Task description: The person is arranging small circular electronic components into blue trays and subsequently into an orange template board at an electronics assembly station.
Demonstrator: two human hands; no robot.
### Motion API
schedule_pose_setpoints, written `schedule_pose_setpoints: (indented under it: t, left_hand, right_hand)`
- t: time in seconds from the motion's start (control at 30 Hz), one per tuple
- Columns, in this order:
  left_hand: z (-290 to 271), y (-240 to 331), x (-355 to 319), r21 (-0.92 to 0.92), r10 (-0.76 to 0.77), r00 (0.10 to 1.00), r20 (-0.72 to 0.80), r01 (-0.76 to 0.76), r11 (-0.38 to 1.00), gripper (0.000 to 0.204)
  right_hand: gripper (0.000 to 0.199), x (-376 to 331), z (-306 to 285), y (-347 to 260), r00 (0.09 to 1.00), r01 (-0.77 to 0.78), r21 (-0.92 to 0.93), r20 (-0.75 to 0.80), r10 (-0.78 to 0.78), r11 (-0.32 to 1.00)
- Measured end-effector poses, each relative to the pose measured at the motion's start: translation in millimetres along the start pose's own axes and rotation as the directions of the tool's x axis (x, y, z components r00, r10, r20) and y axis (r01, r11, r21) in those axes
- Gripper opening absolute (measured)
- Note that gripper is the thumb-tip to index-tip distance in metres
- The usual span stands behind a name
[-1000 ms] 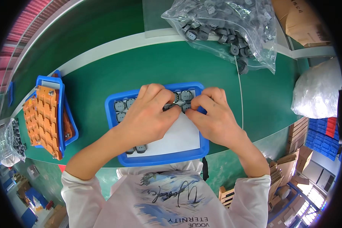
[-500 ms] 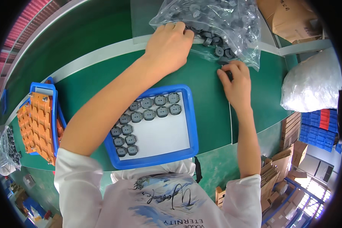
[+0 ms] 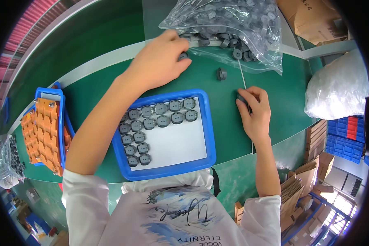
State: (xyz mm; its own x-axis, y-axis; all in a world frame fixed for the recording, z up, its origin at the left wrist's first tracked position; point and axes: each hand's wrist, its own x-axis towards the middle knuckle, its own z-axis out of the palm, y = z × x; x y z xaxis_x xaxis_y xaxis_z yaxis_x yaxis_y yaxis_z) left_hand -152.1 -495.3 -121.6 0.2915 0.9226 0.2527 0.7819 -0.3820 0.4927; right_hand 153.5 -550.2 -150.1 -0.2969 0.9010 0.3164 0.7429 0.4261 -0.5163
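Observation:
My left hand (image 3: 160, 57) is closed on a small grey plastic part (image 3: 183, 56), near the mouth of a clear plastic bag (image 3: 229, 30). The bag is full of similar grey parts, several spilling at its opening. My right hand (image 3: 256, 112) pinches another dark grey part (image 3: 241, 98) above the green table, mostly hidden by the fingers. One loose grey part (image 3: 222, 74) lies on the table between my hands. Closer to me sits a blue tray (image 3: 211, 143) with a white bottom. Rows of grey parts line its far and left sides; my left forearm passes over its far-left corner.
Orange slotted plates (image 3: 45, 135) lean in blue trays at the left. A bulging clear plastic bag (image 3: 334, 92) stands at the right, near cardboard boxes (image 3: 317, 20). A pale rail (image 3: 98, 57) runs along the table's far edge. Blue and red crates (image 3: 344, 137) are beyond the right side.
My left hand has drawn away from the bag toward the left, a grey part in it. My right hand has come nearer me. A loose grey part now lies between them.

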Motion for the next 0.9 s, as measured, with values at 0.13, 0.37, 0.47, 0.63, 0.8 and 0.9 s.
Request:
schedule_pose_setpoints:
  t: [0.13,0.37,0.47,0.63,0.8,0.9]
  left_hand:
    - [-57.5,-1.3,-59.4,-0.063,-0.271,0.958,-0.096,0.265,0.962,0.021]
    - [-61.2,-23.9,-186.7,0.098,-0.595,0.764,-0.247,0.631,0.769,0.03]
    - [-63.4,-15.6,-201.1,0.027,-0.535,0.773,-0.341,0.577,0.817,0.036]
    - [-64.2,-19.6,-207.2,0.05,-0.314,0.921,-0.229,0.334,0.941,0.029]
    - [-68.0,-10.8,-207.6,0.056,-0.265,0.926,-0.269,0.289,0.956,0.031]
    - [-70.2,-20.8,-215.9,0.091,-0.205,0.962,-0.182,0.224,0.97,0.029]
  right_hand:
    - [0.027,-13.4,-10.0,-2.1,0.994,0.107,-0.071,0.0,-0.107,0.992]
    - [0.029,-19.5,-5.5,-9.4,0.995,-0.067,-0.139,0.069,0.077,0.988]
    - [0.03,-11.7,-11.4,-20.9,0.995,-0.101,0.067,0.017,0.1,0.993]
    - [0.028,-13.0,-27.8,1.7,0.959,0.147,0.067,0.233,-0.159,0.987]
    - [0.026,-21.5,-21.9,-10.6,0.962,0.24,-0.049,0.142,-0.231,0.969]
    - [0.029,-17.9,-21.5,-7.0,0.924,0.352,-0.04,0.177,-0.34,0.935]
